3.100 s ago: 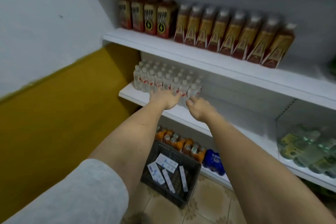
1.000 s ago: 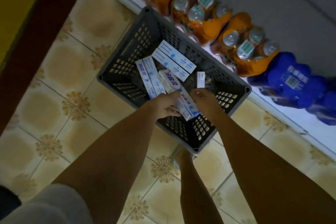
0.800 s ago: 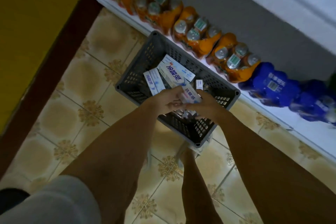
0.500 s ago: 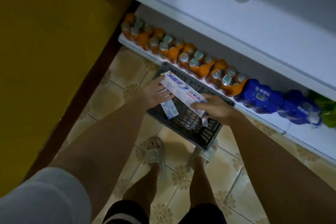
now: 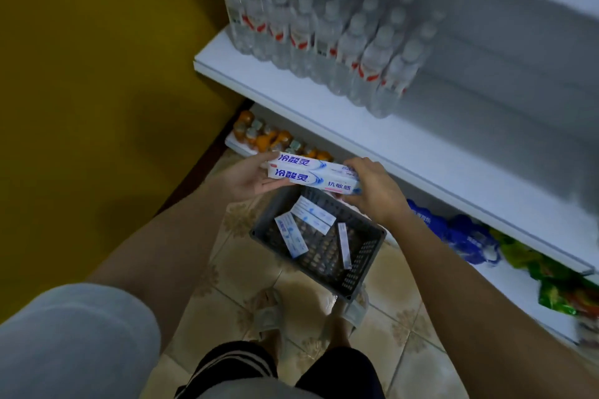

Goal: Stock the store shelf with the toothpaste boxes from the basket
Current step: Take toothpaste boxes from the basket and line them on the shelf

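Between both hands I hold a white and blue toothpaste box (image 5: pixel 312 175) level above the grey basket (image 5: pixel 363 261). My left hand (image 5: pixel 248 176) grips its left end, my right hand (image 5: pixel 374 191) grips its right end. A second box seems to sit behind the first, though I cannot be sure. Several more toothpaste boxes (image 5: pixel 291 235) lie in the basket on the floor. The white shelf (image 5: pixel 405 142) runs just beyond my hands, its right part bare.
Several clear water bottles (image 5: pixel 324 32) fill the shelf's left part. Orange drink bottles (image 5: pixel 269 138), blue packs (image 5: pixel 466 236) and green packs (image 5: pixel 551 275) sit on the bottom shelf. A yellow wall is at left. My sandalled feet (image 5: pixel 269 311) stand on floor tiles by the basket.
My hands reached down into the basket, took hold of the toothpaste box and lifted it up towards the shelf. The view rose from the floor to the water-bottle shelf.
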